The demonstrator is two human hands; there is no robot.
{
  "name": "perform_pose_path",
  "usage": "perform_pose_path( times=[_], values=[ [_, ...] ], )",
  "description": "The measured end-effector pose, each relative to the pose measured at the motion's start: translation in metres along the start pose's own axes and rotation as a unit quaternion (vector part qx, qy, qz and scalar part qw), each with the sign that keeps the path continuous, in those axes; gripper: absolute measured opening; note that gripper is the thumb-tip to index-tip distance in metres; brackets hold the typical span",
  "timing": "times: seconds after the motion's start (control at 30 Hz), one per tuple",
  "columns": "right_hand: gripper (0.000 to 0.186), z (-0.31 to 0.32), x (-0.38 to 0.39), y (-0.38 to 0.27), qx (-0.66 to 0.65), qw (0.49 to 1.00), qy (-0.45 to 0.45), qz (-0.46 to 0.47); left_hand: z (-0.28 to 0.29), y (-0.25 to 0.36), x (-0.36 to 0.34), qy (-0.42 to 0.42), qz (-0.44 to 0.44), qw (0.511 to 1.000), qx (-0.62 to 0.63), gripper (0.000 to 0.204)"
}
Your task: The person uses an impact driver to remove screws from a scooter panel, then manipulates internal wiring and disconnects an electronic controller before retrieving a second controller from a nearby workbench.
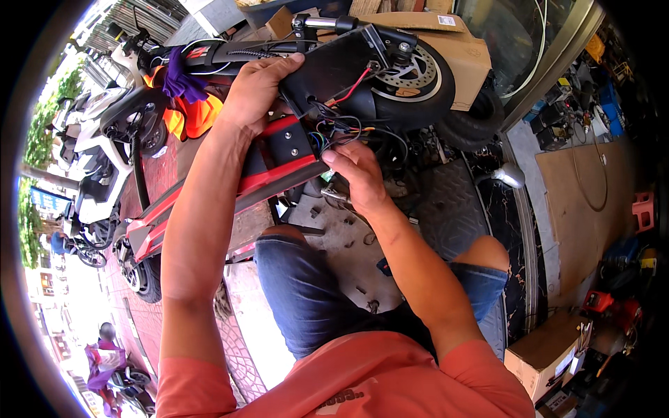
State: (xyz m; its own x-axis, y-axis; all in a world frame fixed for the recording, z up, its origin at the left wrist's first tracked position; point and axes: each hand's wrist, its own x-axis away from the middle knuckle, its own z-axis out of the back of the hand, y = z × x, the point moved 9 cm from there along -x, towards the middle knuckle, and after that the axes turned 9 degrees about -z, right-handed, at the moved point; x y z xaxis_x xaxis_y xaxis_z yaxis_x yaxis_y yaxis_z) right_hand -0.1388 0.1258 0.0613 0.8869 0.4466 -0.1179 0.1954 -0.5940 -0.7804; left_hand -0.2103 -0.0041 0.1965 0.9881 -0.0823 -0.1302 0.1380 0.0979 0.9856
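Observation:
A scooter with a red and black deck (275,177) lies across the upper middle, its front wheel (435,90) with a brake disc at the right. My left hand (261,90) grips the edge of a black panel (327,63), thumb on top. A red wire (352,88) runs from a terminal on the panel. Below it, coloured wires (327,132) come out by a bolted plate (282,143). My right hand (355,174) is closed around the wires at the deck's end, thumb near the red edge; its fingertips are partly hidden.
Purple (182,76) and orange (188,118) cloths hang over the scooter's stem. A cardboard box (463,66) and tire (481,125) are behind the wheel. Parked scooters (97,167) line the left. A glass door (529,35), tools (578,104) and another box (543,352) are at right.

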Motion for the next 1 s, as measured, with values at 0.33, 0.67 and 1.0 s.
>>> perform_pose_path(
  times=[0.33, 0.67, 1.0],
  values=[
    [0.014, 0.023, -0.01, 0.016, 0.036, 0.99, 0.136, 0.018, -0.003, -0.007, -0.001, -0.008, 0.015, 1.0, -0.015, 0.029],
    [0.028, 0.08, 0.0, 0.029, -0.029, 0.94, 0.336, 0.047, -0.005, -0.008, -0.005, -0.04, -0.023, 0.998, -0.039, 0.032],
    [0.025, -0.015, 0.076, -0.126, 0.434, 0.796, 0.349, 0.236, 0.007, -0.011, 0.002, -0.035, -0.014, 0.999, -0.037, 0.031]
  ],
)
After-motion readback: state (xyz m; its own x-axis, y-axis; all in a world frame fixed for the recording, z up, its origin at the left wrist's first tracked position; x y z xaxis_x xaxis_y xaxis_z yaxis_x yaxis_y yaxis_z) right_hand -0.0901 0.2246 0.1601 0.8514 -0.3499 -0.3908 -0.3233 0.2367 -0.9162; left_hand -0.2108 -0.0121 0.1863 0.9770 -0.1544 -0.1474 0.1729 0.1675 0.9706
